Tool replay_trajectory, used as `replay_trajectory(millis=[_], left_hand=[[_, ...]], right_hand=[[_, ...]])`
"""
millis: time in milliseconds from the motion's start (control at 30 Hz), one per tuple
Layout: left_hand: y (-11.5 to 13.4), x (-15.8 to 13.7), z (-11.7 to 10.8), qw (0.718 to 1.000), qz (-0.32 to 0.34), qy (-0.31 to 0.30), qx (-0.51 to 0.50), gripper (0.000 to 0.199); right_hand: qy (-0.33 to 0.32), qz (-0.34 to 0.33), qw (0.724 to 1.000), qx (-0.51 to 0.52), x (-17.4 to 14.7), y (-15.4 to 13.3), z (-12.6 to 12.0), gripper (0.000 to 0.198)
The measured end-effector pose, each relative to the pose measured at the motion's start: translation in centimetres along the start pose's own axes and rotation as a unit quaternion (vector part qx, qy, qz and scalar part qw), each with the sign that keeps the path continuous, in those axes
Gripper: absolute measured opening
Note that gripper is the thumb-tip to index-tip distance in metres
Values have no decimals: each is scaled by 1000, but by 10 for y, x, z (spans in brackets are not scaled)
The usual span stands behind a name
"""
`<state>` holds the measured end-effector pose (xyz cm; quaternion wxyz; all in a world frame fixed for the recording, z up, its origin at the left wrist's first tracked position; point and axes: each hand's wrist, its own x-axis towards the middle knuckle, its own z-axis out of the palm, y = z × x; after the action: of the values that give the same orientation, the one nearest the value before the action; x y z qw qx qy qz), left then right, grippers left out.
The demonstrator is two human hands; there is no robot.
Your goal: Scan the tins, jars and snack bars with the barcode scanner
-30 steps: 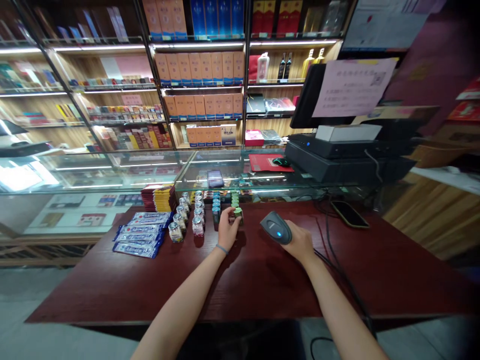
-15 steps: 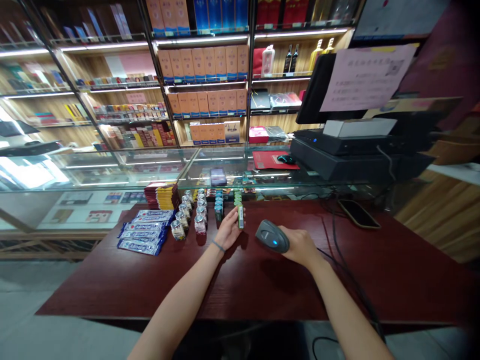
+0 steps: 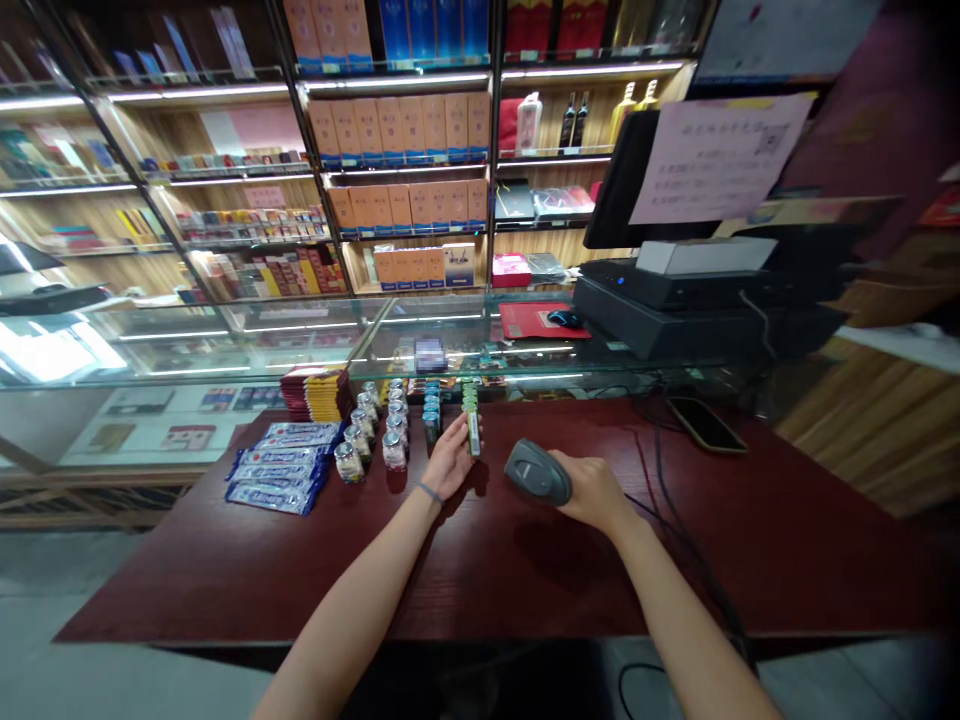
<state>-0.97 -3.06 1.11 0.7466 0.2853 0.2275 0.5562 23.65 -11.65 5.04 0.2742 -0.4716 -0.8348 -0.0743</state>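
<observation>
My left hand [image 3: 448, 460] is closed around a small green-and-white pack [image 3: 473, 434], tilted so a pale side faces the scanner's side. In my right hand [image 3: 596, 492] is a grey barcode scanner [image 3: 537, 472], its head pointing left towards the pack, with a gap between them. Behind the pack runs a row of similar green packs [image 3: 469, 391]. Just left of it stands a row of dark blue-green packs [image 3: 432, 412]. Two rows of small lidded jars [image 3: 394, 450] come further left, beside several blue-and-silver wrapped packets [image 3: 277, 468].
Red and yellow packets [image 3: 326, 396] stand stacked at the table's back left. A phone [image 3: 707, 424] lies at the right, near the scanner's cable [image 3: 679, 540]. A glass counter [image 3: 420, 325] borders the dark red table [image 3: 262, 590], carrying a monitor [image 3: 622, 180] and a mouse [image 3: 564, 318].
The whole view has shifted slightly. Both hands keep their hold on the pack and the scanner. The blue light on top of the scanner has gone out.
</observation>
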Motion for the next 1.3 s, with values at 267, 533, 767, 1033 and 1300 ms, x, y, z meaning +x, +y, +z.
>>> replay_trajectory(millis=[267, 533, 767, 1033, 1300], left_hand=[[-15, 4, 41, 987, 4, -47, 151, 54], [-97, 88, 97, 930, 143, -34, 337, 35], [-149, 156, 122, 865, 208, -8, 456, 33], [-170, 192, 130, 845, 250, 0, 473, 35], [-175, 199, 129, 830, 236, 43, 503, 22]], right_hand=[[105, 166, 972, -126, -11, 43, -31, 22], [189, 302, 917, -179, -32, 73, -41, 28], [211, 329, 910, -139, -38, 78, -34, 28], [229, 347, 898, -146, -41, 82, -33, 31], [257, 418, 847, -203, -52, 94, -36, 40]])
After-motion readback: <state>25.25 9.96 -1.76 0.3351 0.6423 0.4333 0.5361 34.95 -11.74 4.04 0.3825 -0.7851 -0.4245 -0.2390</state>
